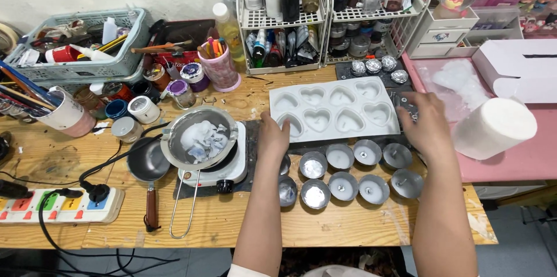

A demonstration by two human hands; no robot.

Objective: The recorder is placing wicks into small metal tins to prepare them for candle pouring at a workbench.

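Observation:
A white silicone mould with several heart-shaped cavities (333, 109) lies flat on the wooden table (232, 225). My left hand (272, 135) grips its near-left corner. My right hand (426, 123) holds its right edge, fingers curled over it. Just in front of the mould stand several small round metal cups (342, 185) in two rows, some with wicks and pale wax inside. Left of my left hand, a metal melting pot (200, 138) with whitish wax sits on a small white hot plate (217, 169).
A small dark pan (148, 164) lies left of the hot plate. A power strip (58, 204) sits at the front left. Cups, jars, a basket and wire racks of bottles (284, 16) crowd the back. A white paper roll (493, 126) lies on a pink surface at right.

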